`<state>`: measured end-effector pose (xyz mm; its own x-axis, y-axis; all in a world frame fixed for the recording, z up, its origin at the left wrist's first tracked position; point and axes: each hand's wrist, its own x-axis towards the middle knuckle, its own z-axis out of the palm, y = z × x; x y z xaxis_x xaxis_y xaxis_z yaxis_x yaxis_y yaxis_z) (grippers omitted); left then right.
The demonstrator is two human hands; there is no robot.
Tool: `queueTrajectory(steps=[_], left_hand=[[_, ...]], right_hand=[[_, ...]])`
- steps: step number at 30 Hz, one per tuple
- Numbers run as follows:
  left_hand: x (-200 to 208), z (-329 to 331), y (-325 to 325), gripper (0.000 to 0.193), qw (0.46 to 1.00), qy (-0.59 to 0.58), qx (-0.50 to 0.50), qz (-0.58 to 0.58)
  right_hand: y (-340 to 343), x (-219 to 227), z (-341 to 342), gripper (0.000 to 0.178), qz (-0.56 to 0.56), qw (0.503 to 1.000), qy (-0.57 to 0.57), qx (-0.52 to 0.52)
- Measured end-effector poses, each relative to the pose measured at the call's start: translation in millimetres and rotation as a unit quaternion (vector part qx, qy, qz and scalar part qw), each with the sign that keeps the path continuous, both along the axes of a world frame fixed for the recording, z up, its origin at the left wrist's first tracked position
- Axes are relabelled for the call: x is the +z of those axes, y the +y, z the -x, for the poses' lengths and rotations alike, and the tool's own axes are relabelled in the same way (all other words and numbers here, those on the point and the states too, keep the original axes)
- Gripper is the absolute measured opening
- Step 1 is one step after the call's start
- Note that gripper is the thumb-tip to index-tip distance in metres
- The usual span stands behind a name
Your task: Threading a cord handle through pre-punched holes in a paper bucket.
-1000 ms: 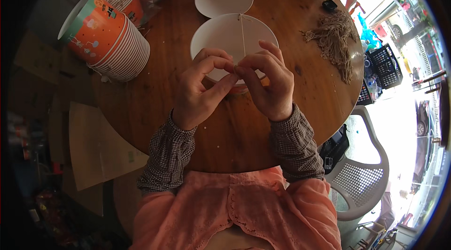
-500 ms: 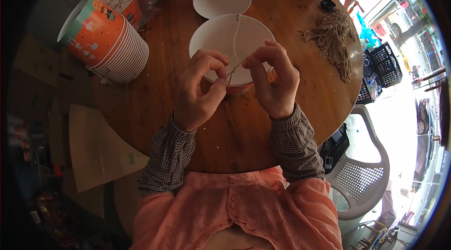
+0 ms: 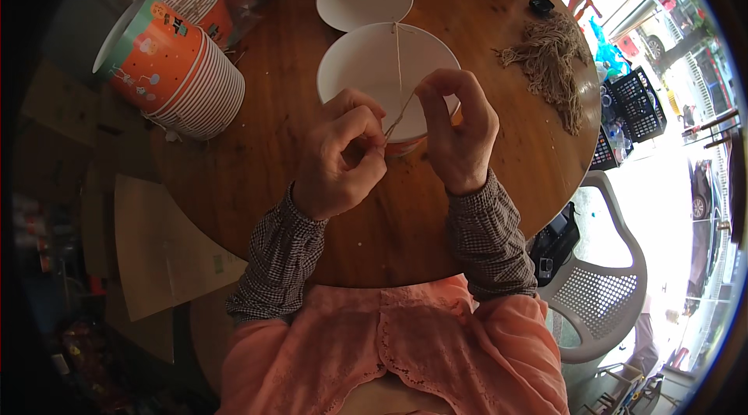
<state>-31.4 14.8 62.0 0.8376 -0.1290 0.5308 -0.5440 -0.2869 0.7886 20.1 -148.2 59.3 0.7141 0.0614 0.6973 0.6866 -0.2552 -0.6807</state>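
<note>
Twine (image 3: 398, 56) runs from the far rim of the white-lined bucket (image 3: 354, 68) down to both hands, over its opening. Left hand (image 3: 343, 158) has the lower end pinched between thumb and fingers, right hand (image 3: 461, 127) pinches a bit higher, probably to keep it tight (fiddly stuff, thin as it is). Compared with half a second ago, the strand to the rim's gone from bowed to straight, and the left hand sits slightly lower.

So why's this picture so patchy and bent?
Head view: glare whitens the area beyond the pale grey perforated plastic chair; same view: shadow swallows detail left of the flat brown cardboard sheet; head view: fisheye bends straight edges, and the thin beige string is too fine to trace at the bare left hand.
</note>
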Motion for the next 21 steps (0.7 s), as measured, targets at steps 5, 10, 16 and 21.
queueTrajectory(steps=[5,10,16,21], left_hand=[[-1.0,-1.5,-0.7,0.011,1.0,-0.004,-0.015,0.019],[-5.5,-5.2,5.1,0.012,0.999,-0.03,-0.023,-0.008],[-12.9,-15.0,9.6,0.013,0.993,-0.071,0.095,-0.029],[-16.4,-20.6,15.2,0.011,0.975,-0.124,0.159,-0.092]], right_hand=[[-4.2,0.7,-0.8,0.006,-0.059,0.989,0.049,0.127],[-8.1,0.4,-0.9,0.006,-0.074,0.954,0.179,0.227],[-6.6,1.7,2.6,0.005,0.004,0.991,0.083,0.108],[-0.1,0.4,7.3,0.007,-0.002,0.993,0.078,0.092]])
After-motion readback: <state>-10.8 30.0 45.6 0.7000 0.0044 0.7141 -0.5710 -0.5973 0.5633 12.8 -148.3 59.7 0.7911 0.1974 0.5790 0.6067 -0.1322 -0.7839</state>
